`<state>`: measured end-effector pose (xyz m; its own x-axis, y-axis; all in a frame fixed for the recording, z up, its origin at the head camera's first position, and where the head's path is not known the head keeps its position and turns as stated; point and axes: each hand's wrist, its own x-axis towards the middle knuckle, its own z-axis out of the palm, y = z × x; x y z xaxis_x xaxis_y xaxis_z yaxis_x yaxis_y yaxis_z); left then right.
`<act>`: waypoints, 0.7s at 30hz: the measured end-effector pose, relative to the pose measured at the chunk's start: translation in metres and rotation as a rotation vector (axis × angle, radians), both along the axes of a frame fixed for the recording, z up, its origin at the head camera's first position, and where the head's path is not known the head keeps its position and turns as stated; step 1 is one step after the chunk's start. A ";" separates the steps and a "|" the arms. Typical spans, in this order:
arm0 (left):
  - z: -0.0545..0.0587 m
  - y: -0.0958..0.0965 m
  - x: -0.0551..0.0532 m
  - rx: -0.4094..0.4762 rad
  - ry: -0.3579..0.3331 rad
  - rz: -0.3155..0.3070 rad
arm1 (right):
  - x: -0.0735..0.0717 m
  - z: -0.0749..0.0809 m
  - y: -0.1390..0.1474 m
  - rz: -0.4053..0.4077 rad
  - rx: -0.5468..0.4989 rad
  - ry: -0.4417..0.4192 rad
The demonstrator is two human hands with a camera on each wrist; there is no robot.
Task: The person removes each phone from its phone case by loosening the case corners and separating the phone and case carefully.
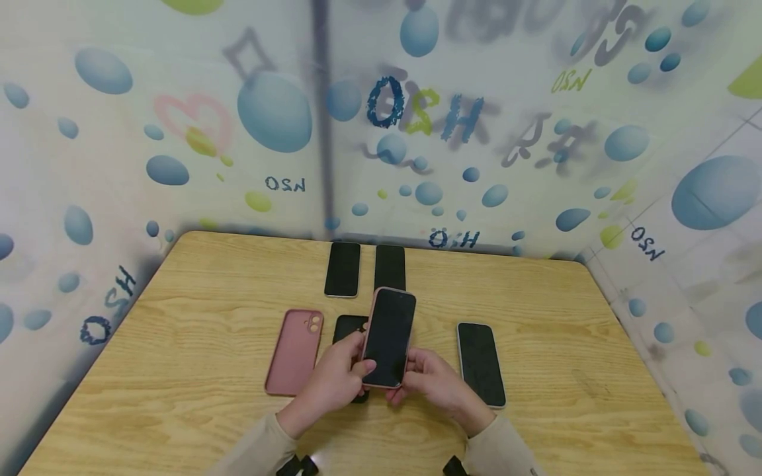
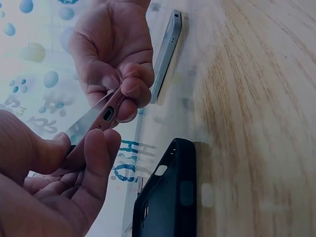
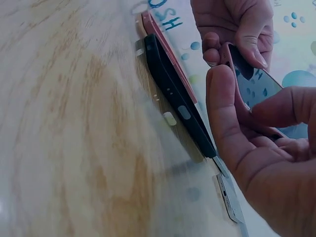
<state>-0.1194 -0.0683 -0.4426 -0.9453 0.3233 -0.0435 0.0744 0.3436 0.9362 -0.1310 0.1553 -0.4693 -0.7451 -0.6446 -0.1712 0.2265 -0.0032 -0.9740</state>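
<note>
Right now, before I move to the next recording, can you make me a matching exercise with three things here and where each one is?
1. Pink case
2. Black case
3. Pink-edged phone

A. On the table, partly hidden by the left hand in the head view
B. In both hands
C. Leftmost item on the table

Pairs: 1-C; 2-A; 3-B

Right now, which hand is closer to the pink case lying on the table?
Left. In the head view, the left hand is just right of the pink case; the right hand is farther right, across the held phone.
</note>
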 end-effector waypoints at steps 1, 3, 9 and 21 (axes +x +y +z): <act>0.000 0.000 0.000 0.001 0.001 0.002 | 0.000 0.000 0.000 0.000 0.000 0.000; 0.000 0.000 -0.001 0.002 0.002 0.006 | 0.000 -0.001 0.000 0.001 0.003 -0.001; 0.001 0.000 -0.001 0.033 -0.003 0.003 | -0.001 0.000 0.000 0.010 0.006 0.016; 0.000 -0.003 -0.002 0.162 -0.047 -0.033 | -0.002 -0.001 0.003 0.045 -0.043 0.095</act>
